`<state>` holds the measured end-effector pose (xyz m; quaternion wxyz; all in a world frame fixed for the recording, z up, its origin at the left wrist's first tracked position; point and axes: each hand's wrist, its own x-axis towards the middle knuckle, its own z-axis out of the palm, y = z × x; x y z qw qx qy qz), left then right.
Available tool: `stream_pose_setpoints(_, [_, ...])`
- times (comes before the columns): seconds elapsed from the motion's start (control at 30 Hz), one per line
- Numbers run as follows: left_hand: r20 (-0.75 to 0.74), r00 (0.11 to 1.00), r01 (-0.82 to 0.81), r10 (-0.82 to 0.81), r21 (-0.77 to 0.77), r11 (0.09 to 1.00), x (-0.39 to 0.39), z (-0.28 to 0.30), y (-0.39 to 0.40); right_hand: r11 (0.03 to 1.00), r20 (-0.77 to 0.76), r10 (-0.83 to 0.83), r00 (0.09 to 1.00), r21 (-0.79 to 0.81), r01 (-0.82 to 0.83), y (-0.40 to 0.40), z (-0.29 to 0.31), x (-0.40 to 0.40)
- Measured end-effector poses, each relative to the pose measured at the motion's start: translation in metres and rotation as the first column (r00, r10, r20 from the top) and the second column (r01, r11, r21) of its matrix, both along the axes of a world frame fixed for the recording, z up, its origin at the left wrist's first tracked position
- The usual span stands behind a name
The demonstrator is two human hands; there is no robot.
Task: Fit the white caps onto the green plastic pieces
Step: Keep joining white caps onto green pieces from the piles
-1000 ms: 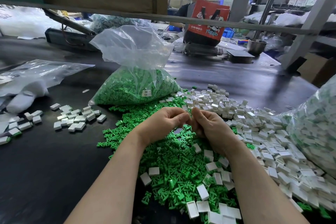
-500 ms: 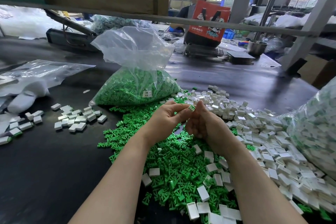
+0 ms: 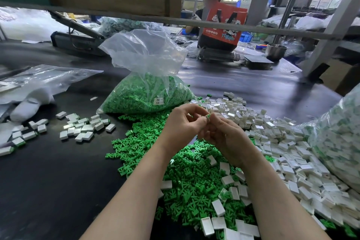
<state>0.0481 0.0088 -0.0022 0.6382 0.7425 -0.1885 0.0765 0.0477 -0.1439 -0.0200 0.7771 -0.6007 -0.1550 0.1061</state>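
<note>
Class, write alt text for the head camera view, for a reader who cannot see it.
Two bare hands meet above a black table: the left hand and right hand pinch a small green piece between their fingertips. Loose green pieces lie below, white caps heaped right, and a clear bag of green pieces behind.

The small green plastic piece [image 3: 208, 116] shows only as a sliver between the fingertips of the left hand [image 3: 183, 122] and right hand [image 3: 226, 134]; whether a white cap sits on it cannot be told. The right palm faces away, so anything it carries is hidden. The clear bag of white-and-green parts [image 3: 339, 138] is cut off at the right edge. The label [image 3: 159, 101] on the clear bag of green pieces [image 3: 148, 91] is too small to read.
</note>
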Motion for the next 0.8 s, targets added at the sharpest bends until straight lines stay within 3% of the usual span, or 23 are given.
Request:
stream_pose_setpoints(0.4, [0.012,0.994,-0.112,0.112,0.051,0.992,-0.003,0.001,-0.007,0.999,-0.024,0.009,1.0,-0.033,-0.01,-0.002,-0.002,0.001])
stream_pose_setpoints(0.6, [-0.041,0.994,-0.099,0.096,-0.07,0.993,-0.005,-0.001,-0.012,1.0,-0.018,0.006,1.0,0.015,-0.006,-0.002,-0.003,0.0])
stream_pose_setpoints(0.8, [-0.06,0.994,-0.1,0.095,-0.092,0.991,-0.006,-0.003,-0.013,0.999,-0.014,0.038,0.999,0.005,-0.038,-0.002,-0.005,0.001])
